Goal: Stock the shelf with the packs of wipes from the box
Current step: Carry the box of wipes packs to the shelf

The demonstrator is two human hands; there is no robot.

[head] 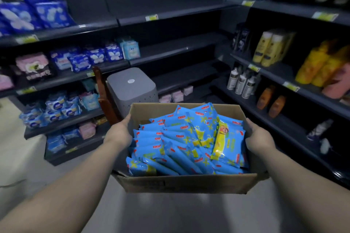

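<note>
A person stands in a shop corner and holds a brown box out in front. The left hand grips the left wall of the box and the right hand grips the right wall, one hand on each side. The fingers are mostly hidden behind the cardboard. The box is up in the air, not resting on anything. It is full nearly to the top with blue packs of wipes, and one yellow pack lies on top. I think no pack has gone onto a shelf yet, so this step is carrying the box to the right spot. The bare shelf straight ahead looks like a good place. To do it well, the box should stay flat so the top packs do not slide out. Both hands are busy, so the box has to be put down somewhere steady first, maybe on a low shelf or the floor. The grey bin stands just ahead of the box, so the person should step around it.
</note>
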